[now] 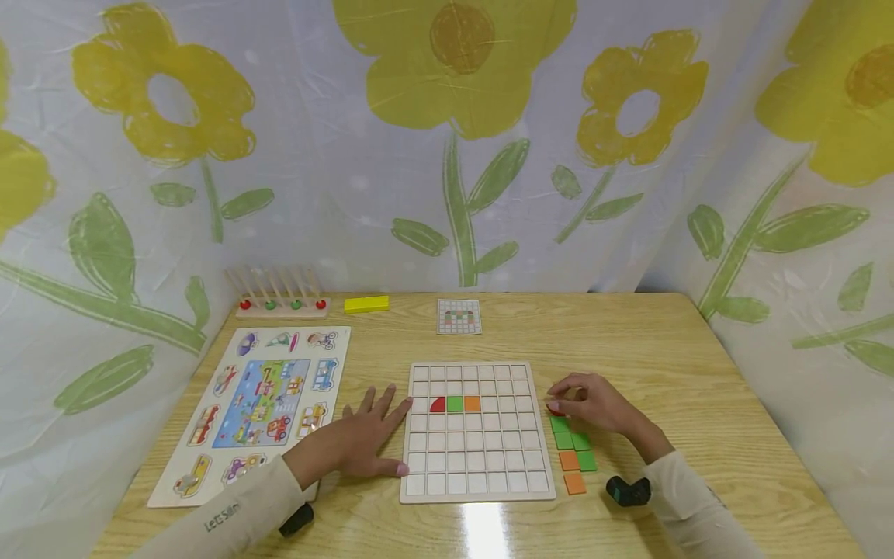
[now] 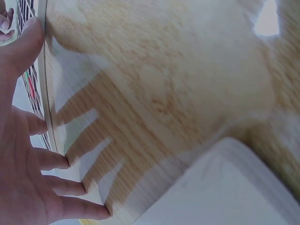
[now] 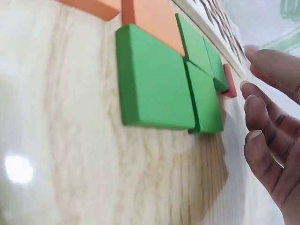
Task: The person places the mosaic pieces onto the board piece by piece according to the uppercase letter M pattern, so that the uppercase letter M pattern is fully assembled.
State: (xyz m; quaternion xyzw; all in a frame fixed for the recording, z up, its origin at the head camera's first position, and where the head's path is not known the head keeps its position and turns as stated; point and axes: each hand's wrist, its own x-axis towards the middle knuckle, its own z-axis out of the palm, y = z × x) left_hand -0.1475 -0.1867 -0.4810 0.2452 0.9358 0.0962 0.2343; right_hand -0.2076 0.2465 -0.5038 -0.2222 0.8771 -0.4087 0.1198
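Note:
In the head view, a pale grid board (image 1: 496, 441) lies mid-table. It carries a red quarter-round tile (image 1: 438, 404), a green tile (image 1: 455, 404) and an orange tile (image 1: 472, 404) side by side. My left hand (image 1: 366, 439) rests with spread fingers at the board's left edge, thumb by its lower part. My right hand (image 1: 594, 401), its fingers bent loosely, hovers over another red tile (image 3: 229, 80) beyond the board's right edge. In the right wrist view a gap shows between that tile and the fingertips. Below it lie several loose green tiles (image 1: 563, 441) and orange tiles (image 1: 575, 484).
A small pattern card (image 1: 459, 317) lies behind the board. At the left are a picture puzzle board (image 1: 342, 341), a yellow block (image 1: 366, 303) and a peg rack (image 1: 282, 309) with red and green beads. A flowered curtain (image 1: 300, 155) surrounds the wooden table (image 1: 628, 334).

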